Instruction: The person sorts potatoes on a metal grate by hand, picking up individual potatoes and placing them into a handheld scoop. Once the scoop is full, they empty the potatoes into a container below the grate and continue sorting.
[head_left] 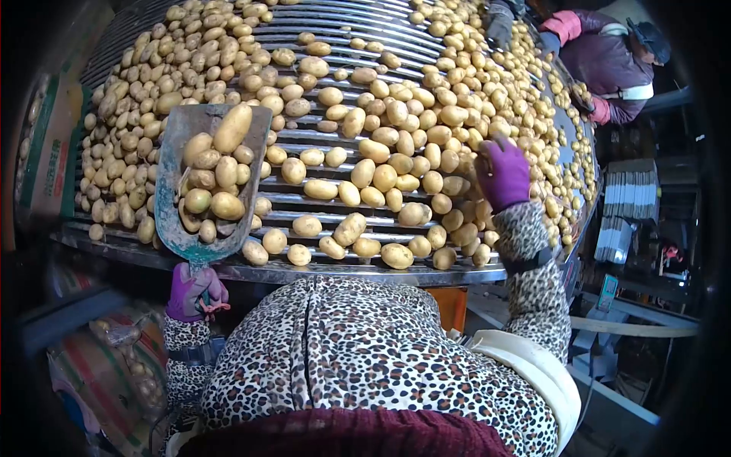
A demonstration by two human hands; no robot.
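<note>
My left hand [196, 293], in a purple glove, is wrapped round the handle of a worn greenish metal scoop [171, 217]. The scoop rests near the front left of a slatted metal sorting table and carries several potatoes [226, 171], a large long one [233, 128] at its far end. On the right, my gloved right hand [504, 171] reaches over the heap of potatoes [457, 114]. Its fingers are apart and touch or hover just above the potatoes; their tips are partly hard to make out.
Potatoes cover much of the slatted table [297, 199], whose metal front edge [304, 276] lies against my body. A co-worker [609, 65] stands at the far right with hands at the potatoes. Filled sacks [114, 365] lie low at left; stacked flat grey pieces [630, 194] stand at right.
</note>
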